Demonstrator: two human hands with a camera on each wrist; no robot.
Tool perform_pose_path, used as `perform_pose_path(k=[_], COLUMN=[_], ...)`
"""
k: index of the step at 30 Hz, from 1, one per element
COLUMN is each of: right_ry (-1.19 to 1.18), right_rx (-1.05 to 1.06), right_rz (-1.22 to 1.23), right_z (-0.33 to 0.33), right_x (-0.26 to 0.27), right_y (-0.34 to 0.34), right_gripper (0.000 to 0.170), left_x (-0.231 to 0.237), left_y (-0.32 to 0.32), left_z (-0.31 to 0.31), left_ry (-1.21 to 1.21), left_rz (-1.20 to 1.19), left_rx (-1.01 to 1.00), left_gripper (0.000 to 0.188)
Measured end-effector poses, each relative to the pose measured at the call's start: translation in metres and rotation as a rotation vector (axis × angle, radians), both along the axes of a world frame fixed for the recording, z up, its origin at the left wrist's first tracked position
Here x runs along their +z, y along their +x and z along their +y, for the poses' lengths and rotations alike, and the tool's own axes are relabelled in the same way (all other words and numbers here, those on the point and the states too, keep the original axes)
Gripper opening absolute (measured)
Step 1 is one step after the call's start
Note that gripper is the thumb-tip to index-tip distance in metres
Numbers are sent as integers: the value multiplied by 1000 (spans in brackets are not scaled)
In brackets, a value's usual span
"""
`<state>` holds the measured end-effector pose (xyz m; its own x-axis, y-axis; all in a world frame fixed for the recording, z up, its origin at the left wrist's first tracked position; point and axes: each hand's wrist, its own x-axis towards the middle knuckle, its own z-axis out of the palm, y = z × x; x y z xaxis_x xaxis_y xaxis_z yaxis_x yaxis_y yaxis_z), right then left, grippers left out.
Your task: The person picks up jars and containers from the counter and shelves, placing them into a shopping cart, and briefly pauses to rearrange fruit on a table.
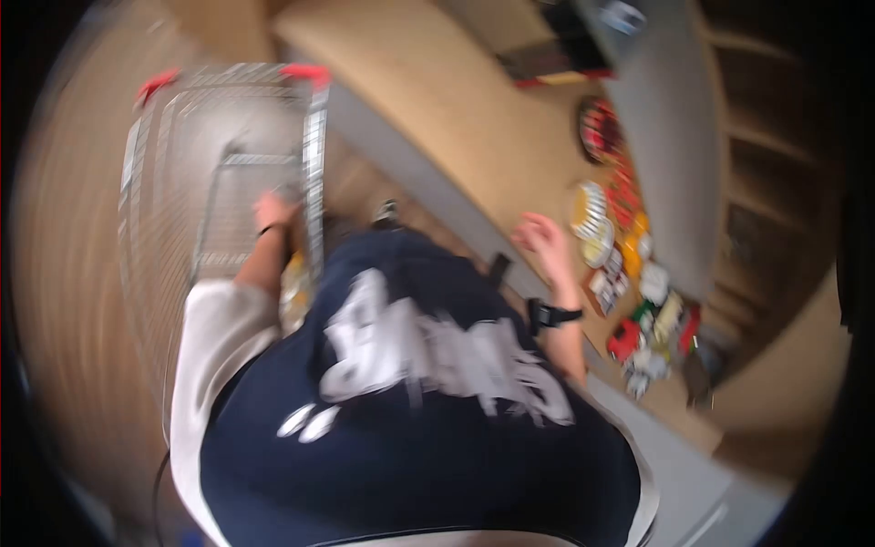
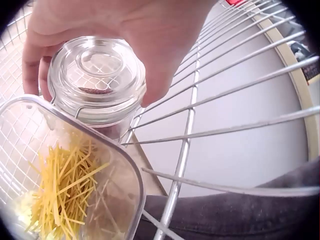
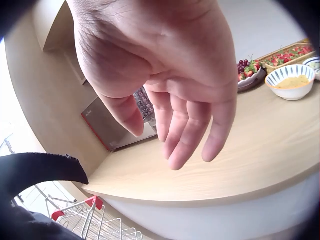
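My left hand (image 2: 120, 25) curls its fingers and thumb round a lidded glass jar (image 2: 97, 80) inside the wire shopping cart (image 2: 192, 110). Beside the jar, a clear container (image 2: 137, 175) holds yellow sticks like dry pasta (image 2: 65, 190). In the head view the left hand (image 1: 276, 210) is low in the cart, blurred. Over the wooden counter (image 3: 200, 180) hangs my right hand (image 3: 165, 65), its fingers loosely bent and holding nothing; the head view shows the right hand (image 1: 544, 242) left of the bowls.
On the counter stand a striped bowl (image 3: 290, 82), a plate of fruit (image 3: 250, 75) and a tray of strawberries (image 3: 287, 56). A laptop (image 3: 112, 120) lies farther off. Packets and other foods (image 1: 647, 337) are at the right in the head view. The cart's red corners (image 1: 305, 73) show.
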<state>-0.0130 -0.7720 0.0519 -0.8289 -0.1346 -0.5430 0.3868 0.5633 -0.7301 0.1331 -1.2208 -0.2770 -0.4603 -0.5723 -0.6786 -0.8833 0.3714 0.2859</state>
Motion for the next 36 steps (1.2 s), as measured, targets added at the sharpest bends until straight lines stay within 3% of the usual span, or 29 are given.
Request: perform_pose_path(k=[2,3,8,10,11,12,13,14,15,16,18,20,22,24,26,28,29,30,32,34,36], right_ry=[-23,-54,-18,-50,-37,-61,-49,-44,-35,-32,-157,-171,-168,-268,-133,-97,26,-12,327,733,843], right_rx=[11,-15,0,44,51,87,93,97,106,113,142,101,103,82,168,270,325,320,283,175,92], right_rz=[-11,-2,79,140,164,236,310,379,468,553,730,958,1175,1238,1435,1479,1625,1637,1740,1502,1386], right_z=[5,6,-2,3,4,6,7,4,3,3,8,1,1,-16,-38,-68,-83,-100,-134,-160,-169], right_x=[2,0,23,37,45,57,70,82,98,114,144,185,218,251,287,305,308,312,322,351,366], right_y=[2,5,-7,-19,-28,-39,-52,-66,-84,-100,-143,-177,-219,-246,-259,-281,-298,-317,-353,-377,-411], right_gripper=[32,31,31,33,35,38,41,43,45,47,51,52,53,51,50,49,50,50,52,53,52], left_x=[-19,-5,-24,-30,-39,-74,-144,-148,-144,-112,-106,-51,-10,-1,40,121,123,123,201,220,232], left_y=[3,-1,-3,2,6,13,28,33,37,37,48,47,53,64,80,81,90,98,89,98,105], left_z=[0,2,-28,-36,-42,-50,-61,-70,-81,-83,-98,-101,-111,-137,-142,-111,-116,-117,-72,-57,-40], left_ry=[36,38,146,166,247,492,445,593,426,459,471,287,231,-41,-114,-360,-370,-394,-172,-133,-78], left_rz=[34,-7,-54,49,127,175,268,350,267,144,177,215,364,543,625,831,855,963,1025,1109,1195], left_rx=[-44,-70,-151,-217,-169,16,113,201,94,184,352,492,600,546,600,568,603,629,933,1014,1095], left_gripper=[86,89,89,85,79,69,61,45,45,44,41,33,33,34,30,26,24,21,18,17,17])
